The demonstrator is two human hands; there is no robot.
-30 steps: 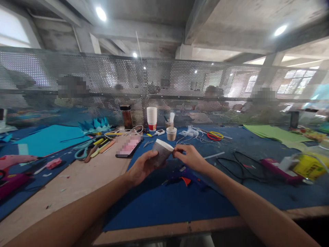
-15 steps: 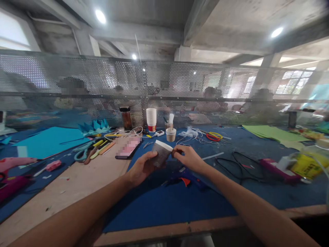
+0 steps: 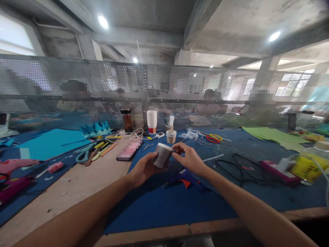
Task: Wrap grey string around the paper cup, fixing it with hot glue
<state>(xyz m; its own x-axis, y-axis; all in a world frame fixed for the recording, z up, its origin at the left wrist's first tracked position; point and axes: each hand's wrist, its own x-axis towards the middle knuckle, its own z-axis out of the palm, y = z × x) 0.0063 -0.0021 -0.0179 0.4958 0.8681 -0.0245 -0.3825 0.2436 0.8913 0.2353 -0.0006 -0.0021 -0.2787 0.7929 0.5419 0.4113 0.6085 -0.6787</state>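
My left hand (image 3: 144, 168) is wrapped round a small paper cup (image 3: 162, 155), tilted, with a grey covering and a white rim. At the cup's upper right edge, my right hand (image 3: 186, 157) has thumb and forefinger pinched together against the rim. Whether a thin strand sits between those fingertips is too small to tell. Below both hands a dark blue glue gun (image 3: 191, 180) with an orange-red trigger lies on the blue mat (image 3: 164, 209). Just beyond the cup stands a small tan-wrapped cup (image 3: 171, 136) with a stick in it.
Stacked paper cups (image 3: 151, 120), a brown jar (image 3: 126, 120) and a phone (image 3: 129, 149) stand or lie behind. Scissors (image 3: 214, 138) and a black cable (image 3: 240, 168) are rightward. Left are pliers (image 3: 83, 155), blue sheets (image 3: 51, 144) and a pink glue gun (image 3: 17, 164). A perforated screen (image 3: 169, 82) closes the back.
The cup has turned in my left hand, so more of its grey side faces me and less of the white rim's top shows. Both hands stay almost in place.
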